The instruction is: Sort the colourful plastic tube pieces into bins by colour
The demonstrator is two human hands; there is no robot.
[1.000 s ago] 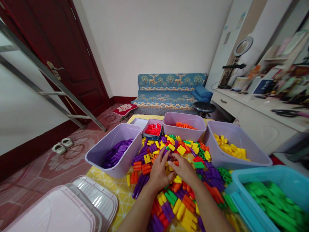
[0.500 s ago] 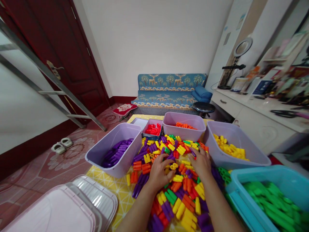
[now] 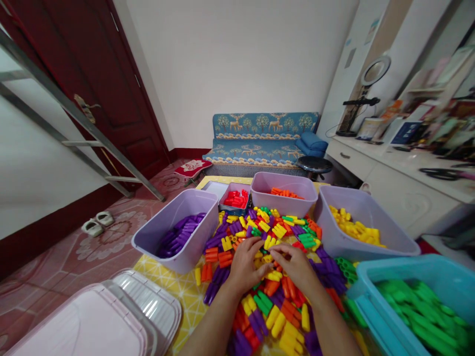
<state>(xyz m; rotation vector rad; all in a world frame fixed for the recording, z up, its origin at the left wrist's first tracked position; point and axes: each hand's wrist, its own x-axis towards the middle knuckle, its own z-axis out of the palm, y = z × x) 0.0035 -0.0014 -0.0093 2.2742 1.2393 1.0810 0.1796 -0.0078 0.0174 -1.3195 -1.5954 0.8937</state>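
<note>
Plastic tube-shaped building pieces in yellow, purple, orange, red and green (image 3: 263,302) lie in a loose heap on the table, many joined in pairs or rows. My left hand (image 3: 245,266) rests over the middle of the heap, thumb and fingers curved apart. Between my hands is a yellow tube piece (image 3: 266,258), partly covered by fingers. My right hand (image 3: 296,264) is beside it, fingertips drawn together near that piece; whatever they pinch is hidden. Around the heap are bins of purple pieces (image 3: 181,236), orange pieces (image 3: 285,193), yellow pieces (image 3: 356,227) and green pieces (image 3: 419,311).
A small box with red pieces (image 3: 236,199) stands at the back left. Stacked lids (image 3: 92,316) lie at the front left. The table has a yellow patterned cloth (image 3: 159,282). Beyond are a blue sofa (image 3: 260,148), a black stool (image 3: 314,164) and a metal ladder (image 3: 85,143).
My right hand has moved left and nearer, from the heap's far right side to beside my left hand. My left hand has stayed almost in place.
</note>
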